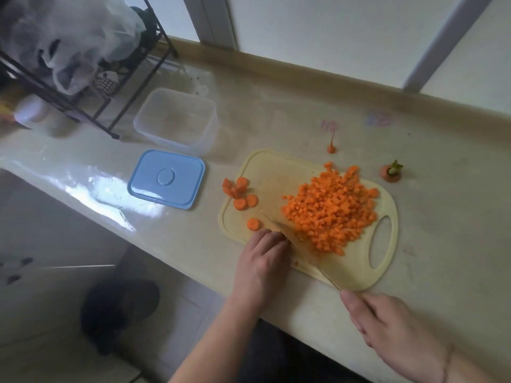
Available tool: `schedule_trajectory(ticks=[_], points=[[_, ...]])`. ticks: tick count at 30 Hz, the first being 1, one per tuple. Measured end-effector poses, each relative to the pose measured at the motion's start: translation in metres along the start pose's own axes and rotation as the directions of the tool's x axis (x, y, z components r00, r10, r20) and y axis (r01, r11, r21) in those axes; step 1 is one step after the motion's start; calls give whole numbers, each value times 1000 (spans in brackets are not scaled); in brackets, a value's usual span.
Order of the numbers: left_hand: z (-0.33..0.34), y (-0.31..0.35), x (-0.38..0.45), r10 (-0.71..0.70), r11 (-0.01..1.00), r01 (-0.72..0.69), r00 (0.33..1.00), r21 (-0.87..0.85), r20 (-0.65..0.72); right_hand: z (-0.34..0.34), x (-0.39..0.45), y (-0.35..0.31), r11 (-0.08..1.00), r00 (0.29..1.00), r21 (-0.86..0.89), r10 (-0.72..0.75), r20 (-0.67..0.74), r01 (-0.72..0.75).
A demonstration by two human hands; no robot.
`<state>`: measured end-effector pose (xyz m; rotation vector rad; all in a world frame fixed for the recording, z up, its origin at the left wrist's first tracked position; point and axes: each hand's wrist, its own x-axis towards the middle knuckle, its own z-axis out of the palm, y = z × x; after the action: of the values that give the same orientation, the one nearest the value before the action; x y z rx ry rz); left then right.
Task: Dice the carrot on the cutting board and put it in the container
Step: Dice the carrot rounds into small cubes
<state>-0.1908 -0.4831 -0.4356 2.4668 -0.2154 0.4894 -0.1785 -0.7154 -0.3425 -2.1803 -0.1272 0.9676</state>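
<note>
A pale yellow cutting board (356,269) lies on the counter and carries a big pile of diced carrot (331,208). Several round carrot slices (240,193) lie at the board's left end, partly off its edge. My right hand (392,327) grips the handle of a knife (309,258), whose blade runs up-left across the board beside the pile. My left hand (262,258) rests at the board's near-left edge with its fingertips curled down against the blade. Whatever is under those fingers is hidden. The clear plastic container (211,120) stands open, far left of the board.
A blue lid (166,179) lies between container and board. A carrot top (390,172) and a carrot tip (331,147) sit on the counter beyond the board. A black wire rack (110,117) with plastic bags stands at the far left. The counter's edge runs just below my hands.
</note>
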Motion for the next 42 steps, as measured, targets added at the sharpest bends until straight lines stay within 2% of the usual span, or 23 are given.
schedule_trajectory(ticks=[11,16,26,33,42], points=[[-7,-1,2,-13,999,11,999,42,33,5,21,-12,999,1000,-33,-9,5,9],[-4,0,3,-14,998,14,1000,61,1,1,4,-7,999,1000,-42,19,11,-18],[-9,-4,-1,-29,999,29,999,21,19,14,16,-14,998,1000,-70,9,-5,-10],[-10,-5,-7,-27,999,28,998,17,-50,8,-2,-10,998,999,-31,46,22,-45],[-10,-9,-7,-29,1000,29,999,-3,-38,20,9,-12,995,1000,-98,14,-1,-14]])
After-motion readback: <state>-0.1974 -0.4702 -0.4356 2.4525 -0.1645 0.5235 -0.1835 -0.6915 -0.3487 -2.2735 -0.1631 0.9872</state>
